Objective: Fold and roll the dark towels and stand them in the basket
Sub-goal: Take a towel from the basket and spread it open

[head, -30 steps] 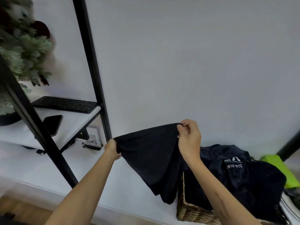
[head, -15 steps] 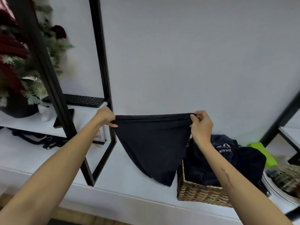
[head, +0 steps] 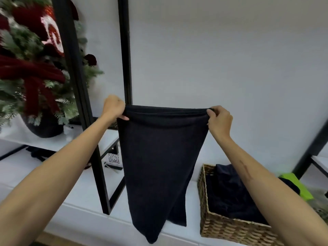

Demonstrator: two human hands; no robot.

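Head view: at the upper left a frosted green tree (head: 26,71) with dark red ribbon stands in a black pot on a white shelf (head: 58,141), behind a black metal frame (head: 78,96). The left hand (head: 114,107) pinches one top corner of a dark towel (head: 158,162); the right hand (head: 219,121) pinches the other. Stretched flat at centre frame, the soft cloth hangs clear of the white ledge (head: 85,194), tapering to a point. At lower right a woven wicker basket (head: 229,228) holds crumpled dark towels (head: 229,192), with a lime green cloth (head: 298,185) beyond.

Both hands (head: 114,107) (head: 219,119) have moved apart and risen level. The towel (head: 159,166) now hangs long, its top edge stretched taut.
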